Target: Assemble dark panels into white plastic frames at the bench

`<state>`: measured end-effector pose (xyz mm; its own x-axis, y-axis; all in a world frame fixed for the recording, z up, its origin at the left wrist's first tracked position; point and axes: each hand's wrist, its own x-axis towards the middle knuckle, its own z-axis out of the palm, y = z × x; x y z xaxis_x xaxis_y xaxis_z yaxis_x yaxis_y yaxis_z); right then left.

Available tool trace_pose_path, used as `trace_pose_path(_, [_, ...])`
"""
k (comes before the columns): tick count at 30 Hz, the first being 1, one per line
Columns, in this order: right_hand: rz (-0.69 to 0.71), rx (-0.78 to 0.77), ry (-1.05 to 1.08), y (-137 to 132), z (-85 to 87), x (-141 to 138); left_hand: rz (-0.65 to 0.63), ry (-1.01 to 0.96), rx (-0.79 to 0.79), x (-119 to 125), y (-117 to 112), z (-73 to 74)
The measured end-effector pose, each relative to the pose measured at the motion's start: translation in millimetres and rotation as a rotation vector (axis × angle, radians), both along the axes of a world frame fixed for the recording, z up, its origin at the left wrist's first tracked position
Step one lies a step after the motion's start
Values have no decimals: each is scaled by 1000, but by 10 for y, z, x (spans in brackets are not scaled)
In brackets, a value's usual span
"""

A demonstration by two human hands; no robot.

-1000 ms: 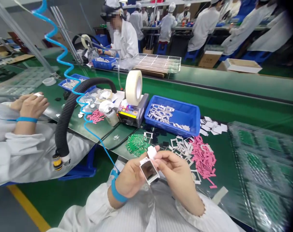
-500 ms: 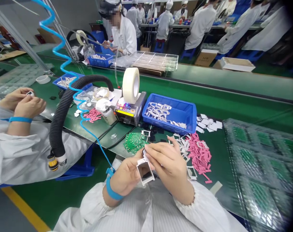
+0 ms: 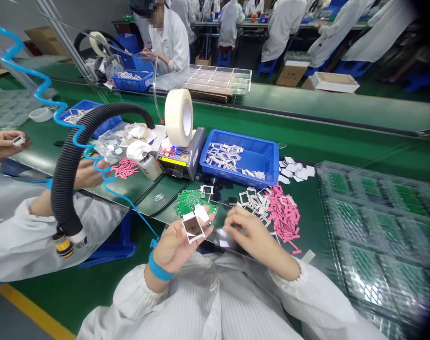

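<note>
The white-framed screen [image 3: 193,228] lies in the upturned left hand [image 3: 174,246].

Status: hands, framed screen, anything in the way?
Left hand holding white-framed screen. Right hand apart from it; blurred shiny piece close by, grip unclear. Green circuit boards beyond left hand; no evident obstruction.

Left hand [image 3: 176,245] faces palm-up while right hand [image 3: 249,232] curls.

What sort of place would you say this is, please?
It looks like an electronics assembly workshop. Green circuit boards lie on the bench, a blue bin holds small white frames, and several people in white coats are in the background.
</note>
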<state>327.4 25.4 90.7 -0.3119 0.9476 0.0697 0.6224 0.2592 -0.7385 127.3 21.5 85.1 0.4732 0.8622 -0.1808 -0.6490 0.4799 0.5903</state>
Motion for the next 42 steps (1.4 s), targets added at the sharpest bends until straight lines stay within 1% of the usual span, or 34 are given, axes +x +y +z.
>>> trace_pose_path(1, [8, -52, -67, -18, -113, 29, -25, -28, -8, -6, -3, -14])
trace_pose_path(3, [-18, -87, -123, -31, -278, 54, -96, -86, -30, -5, -18, -28])
trace_pose_path(4, [-36, -85, -116, -25, -313, 57, -133, -111, -43, 2, -27, -28])
trace_pose_path(6, [-52, -80, -75, 7, -280, 52, -193, -152, -67, 23, -45, -12])
trace_pose_path(7, [-45, -88, 3, 30, -225, 48, -218, -167, -75, 36, -52, 0])
trace_pose_path(9, [28, -149, 276, 77, -89, 33, -251, -199, -87, 62, -66, 29])
trace_pose_path(10, [94, -206, 445, 96, -29, 21, -259, -216, -93, 74, -73, 42])
trace_pose_path(12, [236, -370, 752, 118, 49, -13, -263, -253, -108, 92, -86, 63])
trace_pose_path(14, [304, -534, 938, 118, 68, -55, -256, -278, -123, 102, -97, 76])
trace_pose_path(17, [289, -695, 1122, 96, 41, -120, -232, -266, -129, 107, -108, 88])
trace_pose_path(19, [276, -746, 1155, 82, 22, -165, -221, -256, -122, 108, -112, 97])
trace_pose_path(21, [264, -752, 1141, 74, 14, -204, -230, -262, -115, 106, -116, 104])
trace_pose_path(24, [225, -648, 1134, 73, 42, -220, -233, -259, -101, 102, -120, 109])
trace_pose_path(26, [152, -513, 1084, 70, 113, -191, -188, -219, -87, 109, -122, 108])
trace_pose_path(27, [109, -416, 1013, 65, 168, -170, -147, -182, -76, 117, -123, 105])
trace_pose_path(29, [52, -174, 770, 39, 304, -140, -50, -86, -45, 145, -124, 96])
trace_pose_path(32, [31, 210, 293, -29, 491, -176, 91, 49, -1, 198, -127, 75])
trace_pose_path(34, [24, 405, 59, -73, 551, -253, 153, 109, 5, 226, -124, 67])
trace_pose_path(35, [23, 473, -11, -89, 559, -296, 171, 130, 2, 236, -120, 67])
trace_pose_path(38, [25, 576, -77, -103, 529, -400, 180, 155, -17, 253, -105, 76])
trace_pose_path(42, [-16, 586, -47, -100, 454, -467, 181, 137, -79, 274, -112, 66])
